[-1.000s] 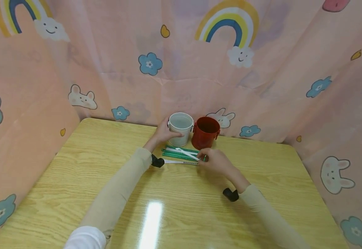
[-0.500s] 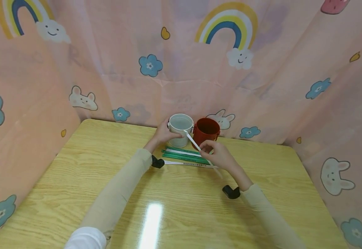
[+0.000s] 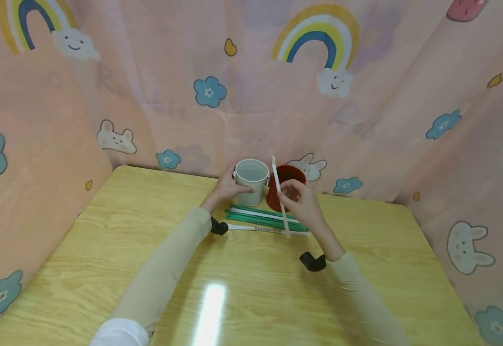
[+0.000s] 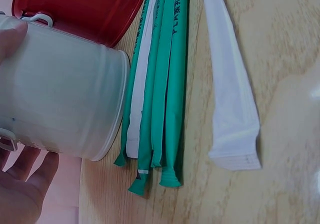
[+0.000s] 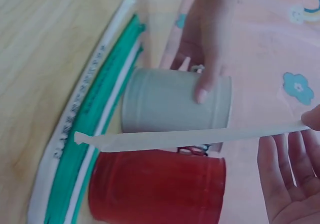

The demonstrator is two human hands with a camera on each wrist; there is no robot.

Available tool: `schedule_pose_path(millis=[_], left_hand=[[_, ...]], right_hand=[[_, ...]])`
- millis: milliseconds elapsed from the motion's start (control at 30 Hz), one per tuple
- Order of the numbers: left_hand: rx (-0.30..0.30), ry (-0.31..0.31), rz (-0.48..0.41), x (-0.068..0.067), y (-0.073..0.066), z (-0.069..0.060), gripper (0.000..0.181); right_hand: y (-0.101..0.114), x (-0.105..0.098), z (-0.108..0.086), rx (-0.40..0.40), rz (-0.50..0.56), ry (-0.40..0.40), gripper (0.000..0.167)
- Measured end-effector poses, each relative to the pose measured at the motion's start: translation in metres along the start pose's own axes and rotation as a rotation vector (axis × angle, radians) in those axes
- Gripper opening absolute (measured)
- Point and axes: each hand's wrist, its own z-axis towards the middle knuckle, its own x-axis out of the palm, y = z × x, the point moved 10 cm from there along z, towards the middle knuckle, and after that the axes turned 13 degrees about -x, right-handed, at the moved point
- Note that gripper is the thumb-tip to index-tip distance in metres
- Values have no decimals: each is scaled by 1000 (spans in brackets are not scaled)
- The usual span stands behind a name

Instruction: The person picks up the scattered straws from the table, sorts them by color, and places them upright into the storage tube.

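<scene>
Right hand (image 3: 305,204): thumb and fingers pinch a slim white paper-wrapped stick (image 3: 276,179) partway along its length. Stick is in the air, crossing the gap between two pails; long axis near upright, roughly parallel to the pails' sides, top tipped slightly to the person's left. Narrow crimped end (image 5: 82,138) points down toward the table (image 3: 147,206); can't tell from here whether it touches anything.

Left hand (image 3: 226,186): grasping the off-white pail (image 3: 258,194), thumb across the front, fingers round the far side. Red pail (image 5: 160,186) stands just beside it, on the person's right.

In front of both, green packets (image 4: 175,98) lie side by side, one white among them, running left to right. Nearest the person, apart from those, another white packet (image 4: 232,108), nearly parallel
</scene>
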Motion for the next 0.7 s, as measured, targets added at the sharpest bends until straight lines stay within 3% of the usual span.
schedule_pose_path(millis=[300, 533, 700], left_hand=[[9, 7, -21, -3, -2, -1, 86], [-1, 15, -18, 1, 0, 0, 87], [14, 17, -23, 2, -1, 0, 86]], right_hand=[[8, -11, 18, 11, 99, -148, 23], [48, -24, 25, -20, 189, -260, 23], [28, -25, 33, -27, 302, -345, 22]])
